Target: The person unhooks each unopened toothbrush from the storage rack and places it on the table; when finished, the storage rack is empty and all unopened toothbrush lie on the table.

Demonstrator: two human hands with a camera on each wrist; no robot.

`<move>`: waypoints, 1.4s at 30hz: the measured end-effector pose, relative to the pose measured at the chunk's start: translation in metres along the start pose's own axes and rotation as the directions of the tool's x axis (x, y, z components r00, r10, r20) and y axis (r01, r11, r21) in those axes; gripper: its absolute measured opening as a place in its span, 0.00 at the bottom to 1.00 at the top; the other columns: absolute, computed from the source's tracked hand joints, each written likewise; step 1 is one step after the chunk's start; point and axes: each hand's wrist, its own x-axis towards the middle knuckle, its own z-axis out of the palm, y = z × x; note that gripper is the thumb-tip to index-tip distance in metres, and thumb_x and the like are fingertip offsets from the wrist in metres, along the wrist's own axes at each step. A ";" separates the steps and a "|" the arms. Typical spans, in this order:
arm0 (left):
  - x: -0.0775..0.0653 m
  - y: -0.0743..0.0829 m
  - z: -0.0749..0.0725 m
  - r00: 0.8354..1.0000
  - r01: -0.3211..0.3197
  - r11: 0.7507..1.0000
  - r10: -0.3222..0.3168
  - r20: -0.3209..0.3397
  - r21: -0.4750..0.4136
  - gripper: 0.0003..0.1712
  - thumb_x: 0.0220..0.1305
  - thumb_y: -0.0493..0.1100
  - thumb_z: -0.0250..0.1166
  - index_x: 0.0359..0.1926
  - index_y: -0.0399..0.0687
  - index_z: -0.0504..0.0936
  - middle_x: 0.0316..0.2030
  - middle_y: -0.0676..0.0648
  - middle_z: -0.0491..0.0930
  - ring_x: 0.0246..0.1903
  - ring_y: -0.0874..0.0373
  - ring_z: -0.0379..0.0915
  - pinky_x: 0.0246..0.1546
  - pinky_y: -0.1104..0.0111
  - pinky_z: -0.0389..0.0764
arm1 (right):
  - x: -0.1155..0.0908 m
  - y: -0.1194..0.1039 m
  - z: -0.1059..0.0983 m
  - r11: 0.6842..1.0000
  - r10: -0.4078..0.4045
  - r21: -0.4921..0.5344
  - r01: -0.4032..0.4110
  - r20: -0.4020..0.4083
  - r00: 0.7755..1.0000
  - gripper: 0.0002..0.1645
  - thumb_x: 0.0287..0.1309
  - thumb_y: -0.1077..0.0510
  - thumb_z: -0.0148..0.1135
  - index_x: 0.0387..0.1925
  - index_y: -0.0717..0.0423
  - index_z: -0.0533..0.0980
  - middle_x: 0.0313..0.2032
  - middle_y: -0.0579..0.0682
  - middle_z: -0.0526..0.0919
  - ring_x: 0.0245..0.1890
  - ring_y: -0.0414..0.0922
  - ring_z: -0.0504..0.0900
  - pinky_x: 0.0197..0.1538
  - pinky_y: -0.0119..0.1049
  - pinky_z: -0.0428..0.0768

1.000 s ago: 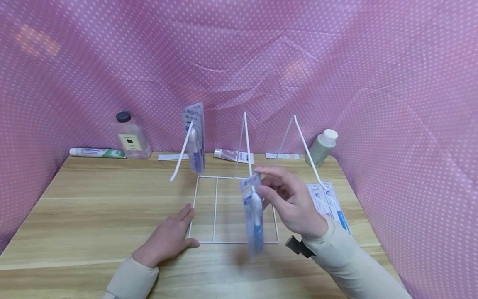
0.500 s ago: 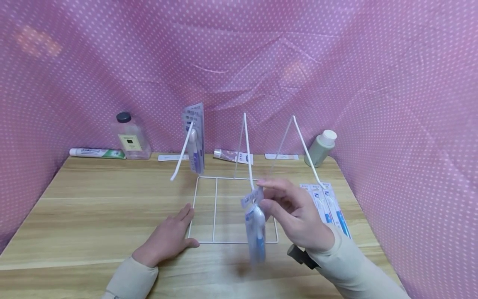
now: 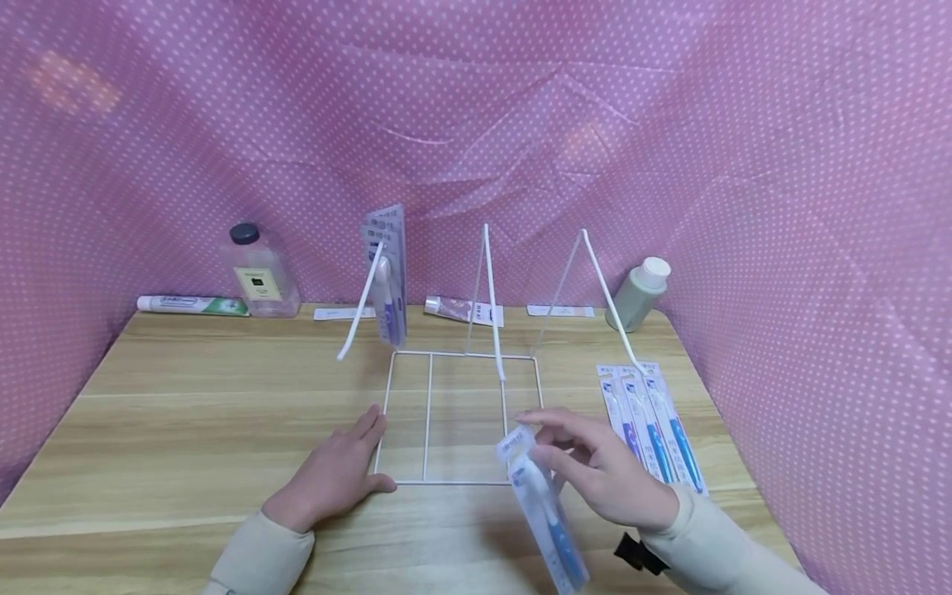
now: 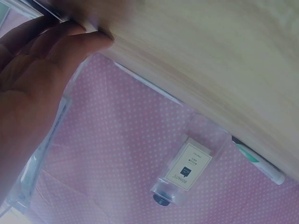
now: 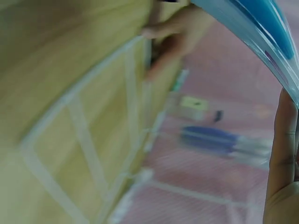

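My right hand pinches the top card of a packaged toothbrush with a blue handle; the pack hangs tilted over the front right of a white wire display rack. Its blue handle also fills the top of the right wrist view. The left hand rests at the left edge of the rack's base, fingers extended along the wire. Several toothbrush packs with purple handles hang on the left hook. The middle hook and right hook carry nothing.
Right of the rack, several packaged toothbrushes lie side by side. Along the back stand a clear bottle with a black cap and a green bottle. Toothpaste tubes lie there too, before a pink dotted cloth.
My right hand has moved away from the middle hook, toward me and down, with the toothbrush pack still pinched and swinging into a tilt. The left hand has stayed in place.
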 end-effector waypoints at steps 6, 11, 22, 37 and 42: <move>0.000 -0.001 0.001 1.000 -0.003 1.000 0.003 -0.002 0.005 0.58 0.59 0.60 0.78 0.76 0.27 0.65 0.79 0.28 0.58 0.72 0.29 0.67 0.70 0.34 0.71 | -0.024 0.036 -0.033 0.981 0.190 -0.016 -0.192 -0.072 0.979 0.24 0.76 0.70 0.55 0.70 0.71 0.69 0.37 0.55 0.87 0.28 0.40 0.86 0.24 0.44 0.89; 0.000 -0.003 0.003 1.000 0.000 1.000 0.000 -0.004 0.008 0.58 0.59 0.59 0.78 0.76 0.27 0.65 0.79 0.28 0.58 0.73 0.30 0.67 0.70 0.34 0.71 | -0.041 0.057 -0.080 0.927 0.356 -0.046 -0.371 -0.198 0.913 0.28 0.78 0.63 0.56 0.74 0.68 0.66 0.37 0.46 0.87 0.29 0.42 0.85 0.28 0.42 0.89; 0.001 -0.003 0.002 1.000 0.006 1.000 -0.006 0.003 0.009 0.57 0.60 0.59 0.78 0.77 0.28 0.65 0.80 0.29 0.58 0.73 0.30 0.67 0.70 0.34 0.71 | -0.068 0.081 -0.189 0.798 0.463 -0.171 -0.577 -0.439 0.770 0.34 0.82 0.52 0.54 0.81 0.58 0.60 0.39 0.33 0.87 0.36 0.41 0.88 0.35 0.42 0.91; 0.000 0.000 0.001 1.000 0.001 1.000 -0.001 0.005 0.013 0.58 0.60 0.60 0.78 0.77 0.28 0.65 0.80 0.29 0.58 0.72 0.29 0.68 0.68 0.34 0.72 | -0.064 0.122 -0.241 0.680 0.538 -0.227 -0.697 -0.491 0.685 0.35 0.84 0.51 0.50 0.82 0.59 0.57 0.59 0.76 0.80 0.36 0.40 0.87 0.37 0.40 0.91; 0.000 0.000 0.000 1.000 -0.004 1.000 0.004 0.001 0.010 0.58 0.59 0.60 0.78 0.77 0.28 0.65 0.80 0.29 0.58 0.73 0.30 0.67 0.70 0.34 0.71 | -0.062 0.132 -0.250 0.657 0.570 -0.232 -0.717 -0.469 0.674 0.36 0.84 0.50 0.48 0.83 0.60 0.55 0.63 0.78 0.76 0.38 0.38 0.85 0.38 0.39 0.90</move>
